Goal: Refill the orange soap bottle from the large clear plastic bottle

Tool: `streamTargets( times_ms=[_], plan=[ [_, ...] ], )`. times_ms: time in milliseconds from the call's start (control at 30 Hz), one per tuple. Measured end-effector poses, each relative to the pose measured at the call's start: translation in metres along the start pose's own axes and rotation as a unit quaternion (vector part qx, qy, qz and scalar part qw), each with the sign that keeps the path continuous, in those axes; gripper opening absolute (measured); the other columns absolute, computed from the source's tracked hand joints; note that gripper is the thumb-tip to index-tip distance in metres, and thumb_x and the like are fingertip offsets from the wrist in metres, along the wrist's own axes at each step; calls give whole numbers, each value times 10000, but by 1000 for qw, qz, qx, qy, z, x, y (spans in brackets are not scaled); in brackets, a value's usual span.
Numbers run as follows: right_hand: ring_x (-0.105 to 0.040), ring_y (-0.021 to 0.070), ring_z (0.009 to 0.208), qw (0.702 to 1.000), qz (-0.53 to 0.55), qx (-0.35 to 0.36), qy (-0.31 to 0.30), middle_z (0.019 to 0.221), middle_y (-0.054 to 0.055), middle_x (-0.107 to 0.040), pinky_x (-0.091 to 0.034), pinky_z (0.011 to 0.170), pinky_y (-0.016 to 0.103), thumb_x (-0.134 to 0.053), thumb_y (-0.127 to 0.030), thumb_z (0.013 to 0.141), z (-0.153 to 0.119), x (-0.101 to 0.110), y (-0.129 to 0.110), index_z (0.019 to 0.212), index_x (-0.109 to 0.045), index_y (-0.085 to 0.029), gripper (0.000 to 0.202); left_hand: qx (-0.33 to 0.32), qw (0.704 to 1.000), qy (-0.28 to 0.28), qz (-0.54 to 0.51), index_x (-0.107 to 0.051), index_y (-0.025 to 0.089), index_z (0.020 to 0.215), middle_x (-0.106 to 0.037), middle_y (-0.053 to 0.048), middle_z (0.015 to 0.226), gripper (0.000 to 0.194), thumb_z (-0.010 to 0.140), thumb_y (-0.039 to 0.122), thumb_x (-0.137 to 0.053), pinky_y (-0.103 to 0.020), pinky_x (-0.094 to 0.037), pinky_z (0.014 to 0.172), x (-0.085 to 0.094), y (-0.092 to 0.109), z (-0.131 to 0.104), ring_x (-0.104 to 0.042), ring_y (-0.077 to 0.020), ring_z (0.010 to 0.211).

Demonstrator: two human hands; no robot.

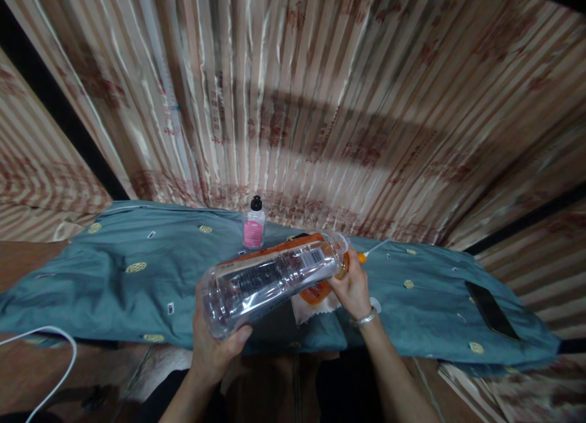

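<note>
A large clear plastic bottle [270,279] with a dark and orange label lies tilted in the air between my hands, its neck end up to the right. My left hand [215,343] is wrapped round its base end, thumb along the lower side. Fingers of my right hand [352,285] close round the neck end, partly hidden behind it. Beneath the bottle, an orange item [315,293] and a white crinkled sheet [320,308] show in part. Beyond it stands a small bottle [253,227] with a pink label and black cap.
A teal cloth [151,295] with yellow prints covers the surface. A dark phone [492,310] lies at the right. An orange tip [362,257] with a thin white tube shows beyond my right hand. A white cable [68,343] loops at lower left. Striped curtains [293,105] hang behind.
</note>
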State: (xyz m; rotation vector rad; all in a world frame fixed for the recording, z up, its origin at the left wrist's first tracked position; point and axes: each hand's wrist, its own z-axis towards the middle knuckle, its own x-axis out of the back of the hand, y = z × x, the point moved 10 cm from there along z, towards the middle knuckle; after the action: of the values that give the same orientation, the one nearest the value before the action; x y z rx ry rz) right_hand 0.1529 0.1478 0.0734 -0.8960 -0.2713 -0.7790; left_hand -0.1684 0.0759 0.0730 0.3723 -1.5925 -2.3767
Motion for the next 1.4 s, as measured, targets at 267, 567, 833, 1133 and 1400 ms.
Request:
streamTargets(
  times_ms=[267, 567, 833, 1133, 1400],
  plan=[
    [-741, 285, 995, 1000, 3, 3, -7, 1132, 119, -737, -613, 908, 435, -707, -460, 827, 1, 1, -3, 1307, -558, -182, 575, 4, 1000, 3, -4, -574, 196, 1199, -710, -101, 954, 839, 566, 689, -821, -452, -617, 721, 0, 0, -2, -723, -320, 837],
    [-740, 283, 998, 1000, 1, 4, 1, 1156, 112, -741, -613, 904, 423, -694, -397, 801, 0, 1, -3, 1286, -569, -195, 540, 5, 1000, -12, -19, -565, 189, 1294, -742, -113, 987, 888, 600, 683, -813, -442, -623, 743, -5, 2, -2, -752, -323, 856],
    [-730, 299, 1026, 1000, -12, 10, -7, 1149, 122, -727, -602, 931, 449, -685, -412, 803, 0, 1, -2, 1297, -557, -184, 559, -24, 1000, -10, -15, -592, 192, 1234, -729, -112, 1009, 793, 631, 658, -814, -430, -618, 738, -4, 6, -2, -741, -311, 867],
    [-711, 312, 1091, 1000, -10, 6, -5, 1197, 136, -714, -577, 985, 491, -679, -464, 829, -1, -2, 1, 1352, -537, -185, 610, -10, 1000, -11, -13, -601, 196, 1227, -718, -102, 1001, 786, 620, 649, -814, -423, -599, 761, -3, 0, -2, -725, -304, 870],
    [-670, 330, 1218, 1000, -20, 0, 4, 1371, 167, -647, -557, 1027, 498, -690, -520, 834, -2, 0, 2, 1457, -454, -175, 750, -6, 1000, -13, -23, -563, 204, 1295, -724, -111, 1072, 788, 648, 576, -818, -446, -580, 832, -2, -14, -6, -715, -310, 947]
  ],
)
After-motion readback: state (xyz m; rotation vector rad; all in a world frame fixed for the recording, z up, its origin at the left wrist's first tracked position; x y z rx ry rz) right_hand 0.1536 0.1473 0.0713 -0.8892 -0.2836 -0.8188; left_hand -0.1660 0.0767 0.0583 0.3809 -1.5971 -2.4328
